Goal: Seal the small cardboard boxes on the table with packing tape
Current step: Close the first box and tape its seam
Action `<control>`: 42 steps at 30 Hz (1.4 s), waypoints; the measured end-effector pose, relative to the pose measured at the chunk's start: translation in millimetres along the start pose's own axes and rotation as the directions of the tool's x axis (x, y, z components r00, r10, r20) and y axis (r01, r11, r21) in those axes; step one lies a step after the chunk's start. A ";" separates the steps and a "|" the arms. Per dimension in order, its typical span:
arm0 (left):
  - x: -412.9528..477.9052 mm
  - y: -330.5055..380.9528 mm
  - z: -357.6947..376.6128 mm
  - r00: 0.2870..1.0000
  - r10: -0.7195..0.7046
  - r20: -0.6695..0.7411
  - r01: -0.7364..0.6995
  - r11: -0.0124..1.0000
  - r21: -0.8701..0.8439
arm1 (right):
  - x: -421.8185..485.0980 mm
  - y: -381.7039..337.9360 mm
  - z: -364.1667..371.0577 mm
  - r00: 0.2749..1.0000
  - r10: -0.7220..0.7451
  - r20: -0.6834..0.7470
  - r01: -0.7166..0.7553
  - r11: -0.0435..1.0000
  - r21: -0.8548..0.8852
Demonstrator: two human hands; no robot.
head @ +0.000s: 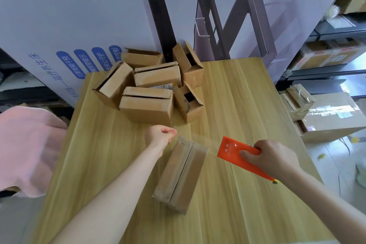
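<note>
A small cardboard box (179, 174) lies on the wooden table (99, 164) with its flaps closed and the seam facing up. My right hand (271, 156) grips an orange tape dispenser (235, 152) just right of the box's far end. A faint strip of clear tape (198, 136) stretches from the dispenser to my left hand (161, 134). That hand pinches the tape's end above the table, just beyond the box's far left corner.
Several open small boxes (147, 105) are piled at the table's far side against a white printed board (69, 45). A pink cloth (27, 144) lies off the left edge. Taped boxes (297, 101), a large carton and shelves stand to the right.
</note>
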State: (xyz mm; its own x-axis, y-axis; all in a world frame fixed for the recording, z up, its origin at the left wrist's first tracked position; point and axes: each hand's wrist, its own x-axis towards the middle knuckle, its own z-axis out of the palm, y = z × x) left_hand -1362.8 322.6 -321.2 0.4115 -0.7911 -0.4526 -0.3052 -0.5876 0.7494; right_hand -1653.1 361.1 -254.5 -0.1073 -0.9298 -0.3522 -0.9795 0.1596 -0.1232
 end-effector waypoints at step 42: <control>-19.4 -65.5 56.8 0.974 0.228 0.000 -0.221 0.945 0.240 | 40.0 -72.9 24.7 0.992 -0.115 0.043 0.122 0.964 -0.237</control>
State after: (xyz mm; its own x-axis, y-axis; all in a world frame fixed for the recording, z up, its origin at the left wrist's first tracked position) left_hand -1399.5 366.8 -389.0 0.3311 -0.9041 -0.2703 -0.5858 -0.4215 0.6923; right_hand -1581.8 320.5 -282.6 0.0133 -0.9270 -0.3749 -0.9976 -0.0378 0.0581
